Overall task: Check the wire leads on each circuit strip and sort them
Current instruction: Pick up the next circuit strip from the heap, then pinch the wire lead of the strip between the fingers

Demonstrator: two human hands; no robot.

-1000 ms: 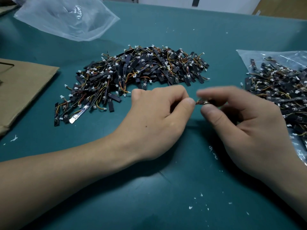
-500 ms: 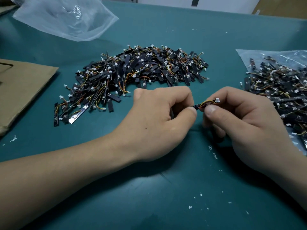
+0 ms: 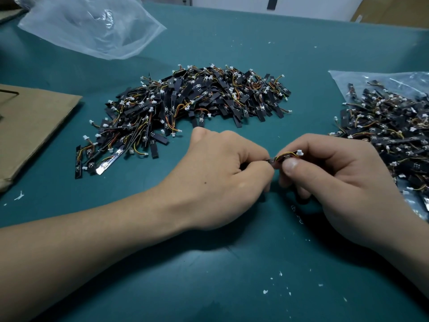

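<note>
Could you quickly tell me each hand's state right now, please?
Left hand: pinching one end of the circuit strip.
Right hand: pinching its other end.

Tally of things

Two hands: left hand (image 3: 216, 173), right hand (image 3: 343, 182). One circuit strip (image 3: 282, 157) apart from the rest. Two heaps of strips, each too many to count: middle heap (image 3: 197, 105), right heap (image 3: 390, 131). Two clear bags: far bag (image 3: 92, 26), right bag (image 3: 362, 79). One cardboard sheet (image 3: 34, 119).
</note>
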